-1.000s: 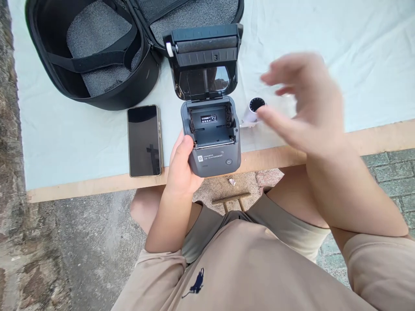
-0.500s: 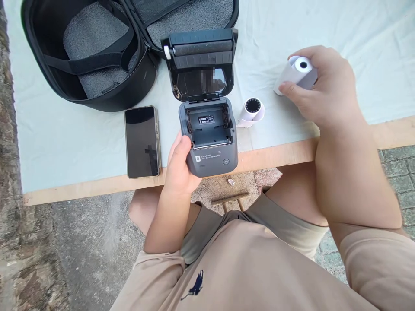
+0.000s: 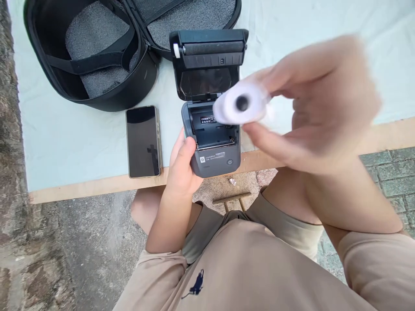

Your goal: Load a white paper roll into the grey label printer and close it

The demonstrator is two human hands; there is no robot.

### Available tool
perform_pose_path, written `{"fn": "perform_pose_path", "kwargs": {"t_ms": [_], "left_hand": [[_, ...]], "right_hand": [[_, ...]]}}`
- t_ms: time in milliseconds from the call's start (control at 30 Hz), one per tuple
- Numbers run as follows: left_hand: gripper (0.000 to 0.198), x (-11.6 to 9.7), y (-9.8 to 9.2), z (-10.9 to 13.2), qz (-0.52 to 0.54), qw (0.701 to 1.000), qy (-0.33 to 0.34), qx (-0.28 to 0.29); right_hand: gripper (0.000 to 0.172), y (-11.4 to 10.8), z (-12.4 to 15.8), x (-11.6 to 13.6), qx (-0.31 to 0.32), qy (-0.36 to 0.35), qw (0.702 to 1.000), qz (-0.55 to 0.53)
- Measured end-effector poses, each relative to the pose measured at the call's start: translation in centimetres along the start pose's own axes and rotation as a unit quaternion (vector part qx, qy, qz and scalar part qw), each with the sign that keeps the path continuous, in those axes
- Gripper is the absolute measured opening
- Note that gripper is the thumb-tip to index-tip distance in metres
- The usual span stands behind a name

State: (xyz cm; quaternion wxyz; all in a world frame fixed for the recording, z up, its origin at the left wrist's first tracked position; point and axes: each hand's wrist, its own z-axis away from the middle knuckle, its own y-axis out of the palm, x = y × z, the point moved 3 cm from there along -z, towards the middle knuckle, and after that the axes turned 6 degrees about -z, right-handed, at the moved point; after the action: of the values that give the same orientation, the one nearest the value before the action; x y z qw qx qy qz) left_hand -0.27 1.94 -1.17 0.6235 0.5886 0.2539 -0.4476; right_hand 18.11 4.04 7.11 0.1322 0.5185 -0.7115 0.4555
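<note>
A small dark grey printer stands at the table's front edge with its lid swung up and its paper bay bare. My left hand grips the printer's left side. My right hand, smeared by motion, pinches a white paper roll just above the right part of the open bay. The roll's dark core faces the camera. The other roll that lay beside the printer is hidden behind my right hand.
A black phone lies face up left of the printer. An open black carrying case with grey padding sits at the back left. A pale cloth covers the wooden table. My knees are below the edge.
My right hand picked up a paper roll from the right side of the table and carried it left, over the printer's open bay. My left hand stayed on the printer.
</note>
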Motion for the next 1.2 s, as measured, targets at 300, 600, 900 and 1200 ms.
{"fn": "perform_pose_path", "kwargs": {"t_ms": [300,600,900,1200], "left_hand": [[0.033,0.1,0.2,0.1,-0.027,1.000,0.012,-0.006],[0.039,0.1,0.4,0.0,-0.016,1.000,-0.001,0.008],[0.036,0.2,-0.2,-0.2,0.007,1.000,0.020,0.001],[0.044,0.1,-0.4,-0.1,-0.038,0.999,0.002,0.016]], "right_hand": [[0.014,3.0,-0.6,1.0,0.068,-0.023,0.966,0.247],[0.021,3.7,-0.5,0.0,0.099,-0.011,0.970,0.222],[0.014,3.9,0.9,2.1,0.115,-0.127,0.975,0.143],[0.005,2.4,1.0,1.0,0.017,-0.095,0.994,0.052]]}}
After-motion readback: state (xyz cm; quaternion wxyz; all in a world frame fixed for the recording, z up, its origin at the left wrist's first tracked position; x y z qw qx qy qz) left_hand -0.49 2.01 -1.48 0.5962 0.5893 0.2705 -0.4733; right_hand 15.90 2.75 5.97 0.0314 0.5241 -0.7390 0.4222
